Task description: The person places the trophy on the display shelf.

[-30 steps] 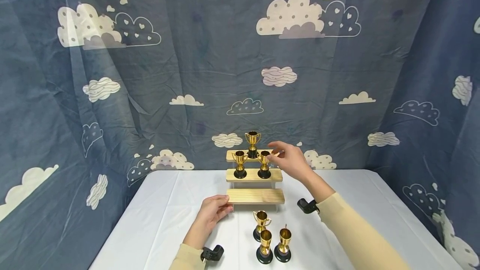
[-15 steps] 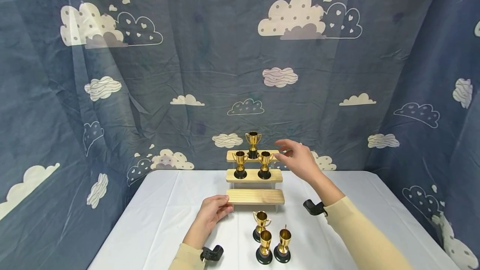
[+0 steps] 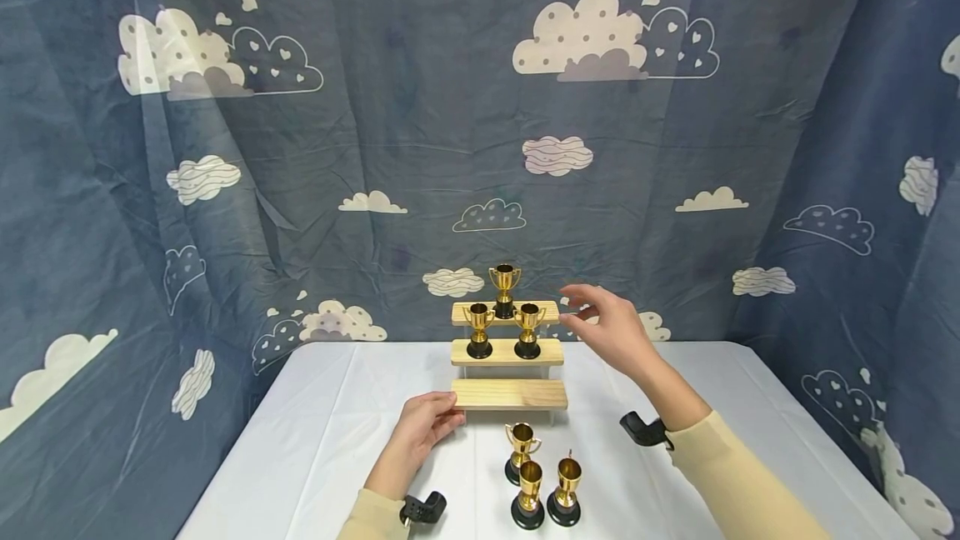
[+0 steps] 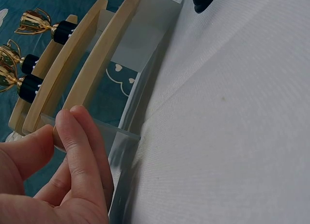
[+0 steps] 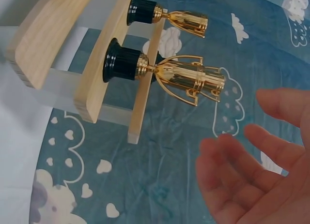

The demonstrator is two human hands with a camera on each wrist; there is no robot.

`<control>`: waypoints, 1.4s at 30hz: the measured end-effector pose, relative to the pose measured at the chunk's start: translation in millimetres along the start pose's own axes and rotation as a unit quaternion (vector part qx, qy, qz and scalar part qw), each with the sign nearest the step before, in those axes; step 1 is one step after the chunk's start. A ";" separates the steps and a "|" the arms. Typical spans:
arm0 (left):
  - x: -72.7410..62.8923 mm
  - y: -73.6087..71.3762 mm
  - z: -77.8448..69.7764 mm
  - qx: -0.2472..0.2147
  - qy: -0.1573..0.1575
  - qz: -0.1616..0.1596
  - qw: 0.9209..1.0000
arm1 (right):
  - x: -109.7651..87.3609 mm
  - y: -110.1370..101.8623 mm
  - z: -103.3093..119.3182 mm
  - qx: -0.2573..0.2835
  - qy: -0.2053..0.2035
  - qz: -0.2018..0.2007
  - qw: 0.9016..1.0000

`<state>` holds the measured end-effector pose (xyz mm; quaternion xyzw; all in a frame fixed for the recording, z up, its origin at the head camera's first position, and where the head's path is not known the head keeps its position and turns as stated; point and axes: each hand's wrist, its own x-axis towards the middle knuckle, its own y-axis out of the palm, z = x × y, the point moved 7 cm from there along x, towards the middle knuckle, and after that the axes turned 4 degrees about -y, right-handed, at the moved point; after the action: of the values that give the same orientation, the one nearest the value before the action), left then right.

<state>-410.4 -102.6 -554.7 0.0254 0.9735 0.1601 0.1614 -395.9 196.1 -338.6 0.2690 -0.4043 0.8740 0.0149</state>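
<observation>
A three-step wooden display stand (image 3: pixel 510 393) with clear supports stands on the table. My left hand (image 3: pixel 422 432) pinches the left end of its lowest step between thumb and fingers, as the left wrist view shows. One gold trophy cup (image 3: pixel 504 283) with a black base is on the top step. Two more, a left trophy cup (image 3: pixel 478 330) and a right trophy cup (image 3: pixel 528 330), stand upright on the middle step. My right hand (image 3: pixel 611 327) hovers just right of the stand, fingers loosely bent, holding nothing and apart from the right trophy cup (image 5: pixel 189 79).
In front of the stand, three more trophies are upright on the white tablecloth (image 3: pixel 337 407): a rear trophy cup (image 3: pixel 521 450), a front left trophy cup (image 3: pixel 528 494) and a front right trophy cup (image 3: pixel 566 490). A dark cloud-print curtain (image 3: pixel 420 140) hangs behind and at both sides.
My right hand has moved away to the right from the right trophy cup on the middle step, its fingers coming clear of it. The left hand has stayed on the lowest step.
</observation>
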 end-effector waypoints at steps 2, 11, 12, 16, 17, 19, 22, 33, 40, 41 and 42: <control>0.5 0.8 0.2 0.000 0.000 0.002 1.000 | -4.2 -1.2 0.6 0.002 -0.002 0.001 1.000; -0.7 2.2 -0.6 -0.002 0.002 0.003 1.000 | -27.2 -3.1 4.1 0.018 -0.014 0.014 1.000; -0.8 2.3 -0.9 -0.002 0.003 0.003 1.000 | -29.3 -3.2 4.4 0.015 -0.015 0.014 1.000; 0.0 2.8 -1.3 -0.004 0.002 0.002 1.000 | -36.9 -1.8 5.4 0.007 -0.021 0.018 1.000; 0.3 3.0 -1.4 -0.004 0.001 0.002 1.000 | -39.0 -1.4 5.9 0.007 -0.023 0.019 1.000; 0.9 3.0 -1.5 -0.005 -0.001 0.001 1.000 | -43.5 0.0 7.2 0.008 -0.027 0.024 0.999; 1.4 2.6 -2.5 -0.003 0.002 0.002 1.000 | -49.4 2.2 9.2 0.012 -0.033 0.032 0.999; 1.2 1.0 -2.1 -0.003 0.004 0.001 1.000 | -70.6 15.3 10.4 0.026 -0.029 0.078 0.996; 1.1 0.3 0.7 -0.001 -0.001 -0.001 1.000 | -85.9 26.1 8.0 0.034 -0.038 0.117 0.992; 0.8 0.4 0.5 0.000 -0.002 -0.001 1.000 | -87.9 27.4 7.8 0.035 -0.037 0.123 0.991; 0.5 0.6 0.1 0.000 -0.003 -0.002 1.000 | -89.8 28.6 7.6 0.038 -0.038 0.128 0.990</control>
<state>-410.8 -102.0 -554.8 0.0239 0.9731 0.1593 0.1645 -322.5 188.7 -397.9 0.2487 -0.4025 0.8724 -0.1230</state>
